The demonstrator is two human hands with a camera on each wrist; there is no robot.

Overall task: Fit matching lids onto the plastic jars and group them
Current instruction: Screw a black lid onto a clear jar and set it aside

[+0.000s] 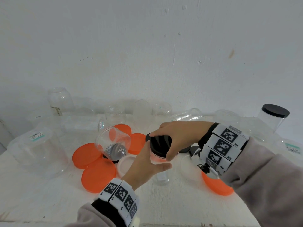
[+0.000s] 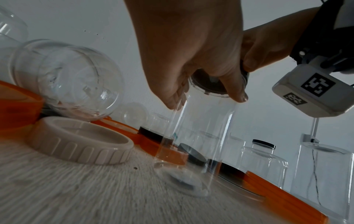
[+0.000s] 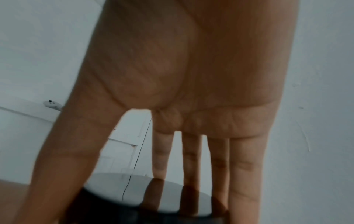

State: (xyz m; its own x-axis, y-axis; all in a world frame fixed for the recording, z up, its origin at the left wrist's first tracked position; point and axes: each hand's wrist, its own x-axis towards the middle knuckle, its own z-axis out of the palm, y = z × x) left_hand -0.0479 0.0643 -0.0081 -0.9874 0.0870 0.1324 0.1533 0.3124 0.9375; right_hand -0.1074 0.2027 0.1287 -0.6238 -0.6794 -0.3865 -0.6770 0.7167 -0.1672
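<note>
A narrow clear plastic jar (image 1: 161,175) stands upright on the white table (image 1: 172,203), near its middle. My left hand (image 1: 147,163) grips the jar's upper wall from the left, thumb at the front. A black lid (image 1: 161,142) sits on the jar's mouth. My right hand (image 1: 177,138) holds it from above, thumb and fingers round its rim. In the left wrist view the left hand (image 2: 191,60) wraps the jar (image 2: 201,136) just under the lid (image 2: 208,84). In the right wrist view the right hand (image 3: 191,91) reaches down over the lid (image 3: 143,197).
Several orange lids (image 1: 98,175) and a white lid (image 1: 125,164) lie left of the jar, beside a tilted clear jar (image 1: 113,141). Another orange lid (image 1: 216,185) lies under my right forearm. Upturned clear jars (image 1: 37,149) line the back. A black-lidded jar (image 1: 273,118) stands back right.
</note>
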